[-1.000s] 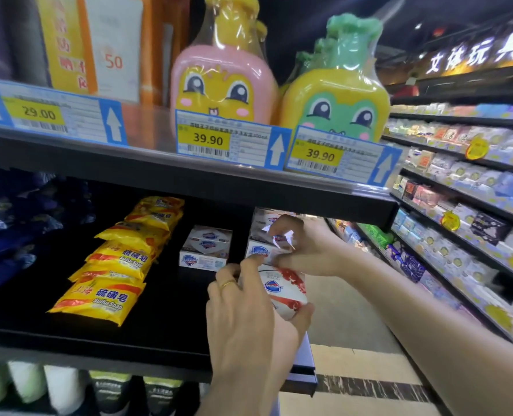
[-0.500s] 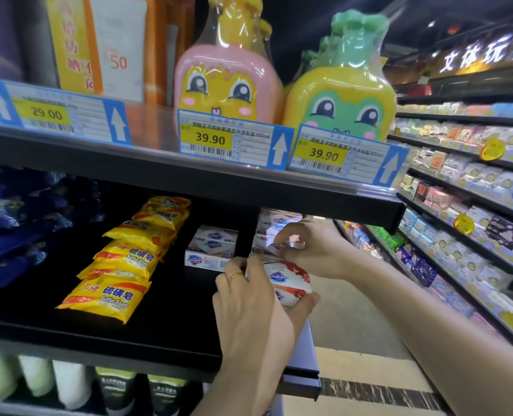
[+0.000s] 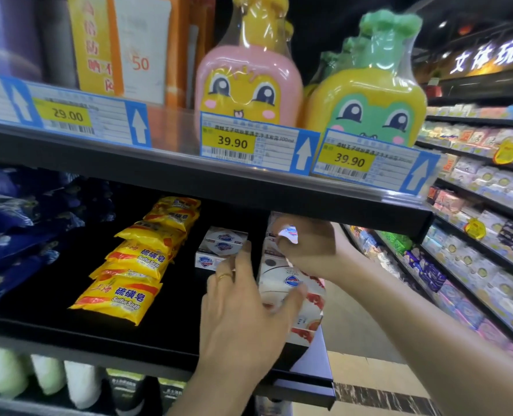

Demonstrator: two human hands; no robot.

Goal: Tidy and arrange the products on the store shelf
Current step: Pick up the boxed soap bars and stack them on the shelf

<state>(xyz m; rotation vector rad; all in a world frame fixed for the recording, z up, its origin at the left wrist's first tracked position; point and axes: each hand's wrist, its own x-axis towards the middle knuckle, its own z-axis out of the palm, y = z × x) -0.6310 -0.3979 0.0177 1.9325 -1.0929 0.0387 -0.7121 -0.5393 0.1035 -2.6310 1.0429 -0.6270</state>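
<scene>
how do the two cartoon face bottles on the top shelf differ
The pink bottle has a pink body, a yellow face and a yellow cap. The yellow bottle has a yellow body, a green face and a green cap.

The pink bottle stands to the left, the yellow bottle nearer the shelf end.

Both stand upright in clear wrap, with big dark eyes and pink cheeks, each behind a 39.90 price tag.

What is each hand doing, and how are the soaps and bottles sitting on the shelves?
left hand: holds the red-and-white soap box at the shelf's front.
right hand: grips a small white soap pack.
yellow soap packs: lying overlapped in a row.
white soap boxes: stacked, untouched.
pink bottle: upright.
green-and-yellow bottle: upright.
</scene>
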